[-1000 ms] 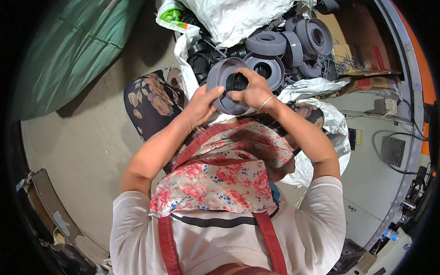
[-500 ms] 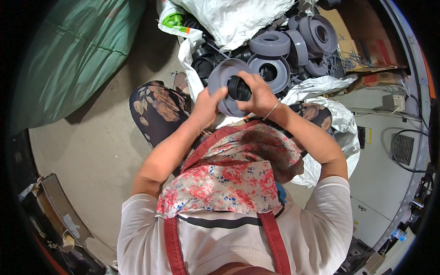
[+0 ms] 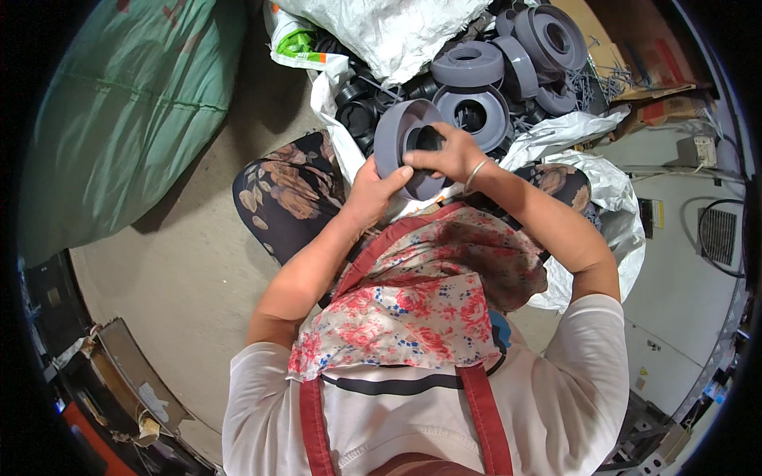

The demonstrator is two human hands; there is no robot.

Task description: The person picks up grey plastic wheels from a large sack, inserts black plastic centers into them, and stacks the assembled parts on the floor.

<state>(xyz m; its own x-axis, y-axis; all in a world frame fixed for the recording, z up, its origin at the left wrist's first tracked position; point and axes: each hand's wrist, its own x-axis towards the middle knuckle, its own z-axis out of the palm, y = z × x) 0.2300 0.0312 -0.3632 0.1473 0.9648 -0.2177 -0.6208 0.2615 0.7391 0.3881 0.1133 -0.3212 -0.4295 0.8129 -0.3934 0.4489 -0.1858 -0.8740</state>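
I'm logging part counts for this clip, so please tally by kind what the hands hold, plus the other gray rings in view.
Held gray ring, in the left hand: 1
Held black part, in the right hand: 1
Other gray rings: at least 5; more may be hidden
Total: at least 7

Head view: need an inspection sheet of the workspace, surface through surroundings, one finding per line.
Surface: pale floor; white sacking beside the parts.
Job's things: gray ring, held, with a black part at its middle.
Clutter: other gray rings and black pieces heaped together; thin gray pieces scattered.
Hands: left hand holds the ring's rim; right hand grips the black part.
Cables: black cable looped at right.
Surroundings: green bag left, pale cabinet right.
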